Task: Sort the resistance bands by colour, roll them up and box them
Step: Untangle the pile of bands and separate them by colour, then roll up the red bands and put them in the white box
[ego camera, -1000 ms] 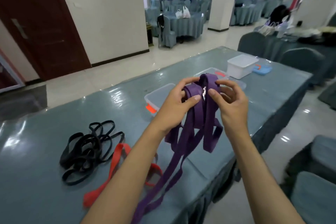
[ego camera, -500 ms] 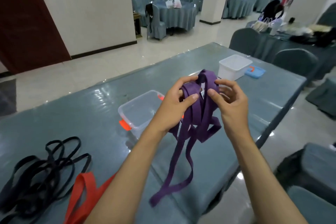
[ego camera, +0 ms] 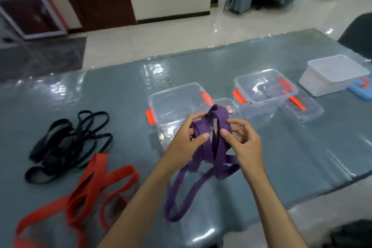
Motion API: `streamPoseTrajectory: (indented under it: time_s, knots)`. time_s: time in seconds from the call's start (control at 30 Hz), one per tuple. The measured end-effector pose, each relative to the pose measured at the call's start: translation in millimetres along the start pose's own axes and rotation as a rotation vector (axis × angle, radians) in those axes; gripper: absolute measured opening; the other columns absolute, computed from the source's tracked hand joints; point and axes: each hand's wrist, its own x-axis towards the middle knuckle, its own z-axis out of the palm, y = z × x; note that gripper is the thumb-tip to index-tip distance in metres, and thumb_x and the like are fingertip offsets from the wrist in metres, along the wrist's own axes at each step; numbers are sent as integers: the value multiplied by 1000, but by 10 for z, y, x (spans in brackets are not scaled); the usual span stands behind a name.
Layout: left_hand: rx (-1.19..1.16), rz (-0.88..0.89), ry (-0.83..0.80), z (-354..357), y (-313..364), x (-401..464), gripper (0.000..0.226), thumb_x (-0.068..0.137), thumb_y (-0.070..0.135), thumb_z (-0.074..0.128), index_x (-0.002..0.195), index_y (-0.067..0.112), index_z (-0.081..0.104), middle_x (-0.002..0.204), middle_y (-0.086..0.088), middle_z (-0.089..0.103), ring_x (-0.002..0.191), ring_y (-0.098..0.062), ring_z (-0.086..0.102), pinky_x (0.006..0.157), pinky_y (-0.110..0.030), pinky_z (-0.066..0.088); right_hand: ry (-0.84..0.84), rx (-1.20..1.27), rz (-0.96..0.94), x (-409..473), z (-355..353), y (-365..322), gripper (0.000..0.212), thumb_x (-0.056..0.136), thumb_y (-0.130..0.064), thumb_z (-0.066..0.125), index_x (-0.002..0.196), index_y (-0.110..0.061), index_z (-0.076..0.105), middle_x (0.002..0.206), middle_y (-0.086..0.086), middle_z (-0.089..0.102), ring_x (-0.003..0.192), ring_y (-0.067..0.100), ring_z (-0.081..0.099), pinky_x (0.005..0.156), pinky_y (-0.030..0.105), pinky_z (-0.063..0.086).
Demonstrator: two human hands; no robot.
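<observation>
Both hands hold a bundle of purple resistance bands (ego camera: 213, 147) above the table. My left hand (ego camera: 187, 143) pinches the folded top from the left; my right hand (ego camera: 244, 143) grips it from the right. A purple loop hangs down onto the table. Several black bands (ego camera: 66, 145) lie in a tangle at the left. Red bands (ego camera: 90, 185) sprawl near the front left. Just beyond my hands stands an open clear box with orange clips (ego camera: 175, 104); a second clear box (ego camera: 263, 90) sits to its right.
A white opaque box (ego camera: 334, 74) stands at the far right beside a blue lid (ego camera: 362, 88). A clear lid (ego camera: 302, 106) lies by the second box. The table (ego camera: 120, 94) has a glossy grey-blue cover; its front edge runs diagonally at the right. A dark chair (ego camera: 358, 34) stands behind.
The view has swung left and down, bringing the black and red bands and both clear boxes into sight. The hanging purple tail is shorter, with more band gathered in my hands.
</observation>
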Motion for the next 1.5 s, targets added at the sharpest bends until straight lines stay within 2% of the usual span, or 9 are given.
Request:
streamPoseTrajectory:
  time_s: [0.13,0.23,0.37,0.5,0.67,0.77,0.87,1.17,1.5]
  knots:
    - [130,-120,109,75,-547,-165,58,97,3,72,146,23,48,137,-6,68,118,-17,72,106,-43,56,-184,-53,173,6,-115,609,28,91,-4,78,111,-23,71,105,-4,78,98,14,73,87,25,58]
    - [324,-222,134,185,-994,-351,69,98,10,74,149,42,39,145,0,63,128,-10,65,113,-34,49,-317,-197,279,-24,-168,1046,33,92,-1,76,115,-21,65,103,-5,78,99,19,75,85,26,58]
    - [555,-451,95,356,-1540,-566,87,100,18,72,163,40,16,154,-9,54,140,-26,55,119,-39,42,-428,-652,248,-139,-242,1499,40,96,-23,75,132,-24,58,103,-4,70,89,18,65,77,29,45]
    - [1008,-557,71,567,-1871,-702,89,102,51,60,168,34,4,149,-8,46,136,-30,47,112,-40,41,-470,-672,328,-126,-333,1631,40,99,-19,67,137,-21,55,110,2,70,99,26,67,82,32,49]
    - [1180,-541,169,718,-1866,-750,83,97,64,53,167,33,19,168,-10,24,152,-32,26,121,-42,28,-483,-919,272,54,-507,1558,37,91,-13,67,127,-7,63,126,15,59,120,36,55,101,48,48]
    - [1203,-527,143,713,-1794,-751,83,95,64,52,165,30,24,171,-5,21,156,-29,21,123,-42,23,-433,-899,232,170,-564,1438,46,91,-8,64,137,-5,60,135,16,55,127,37,53,107,51,46]
    - [1172,-497,190,668,-1715,-765,77,95,65,53,160,28,35,166,-1,31,153,-24,27,120,-39,26,-479,-913,114,217,-577,1329,48,94,-4,59,142,-4,56,141,15,54,127,35,53,107,48,46]
    - [1220,-486,339,367,-1445,-980,57,100,49,60,148,20,54,147,-2,56,136,-25,51,107,-40,41,-620,-954,-203,111,-278,1191,24,96,-5,64,119,-7,70,118,8,65,107,28,61,90,40,55]
    - [1290,-481,475,-316,-1277,-1640,51,64,24,97,109,9,78,109,-13,75,98,-37,74,77,-48,60,-827,-964,-332,-301,626,1122,26,97,-12,64,122,-10,71,116,6,69,106,31,64,83,46,55]
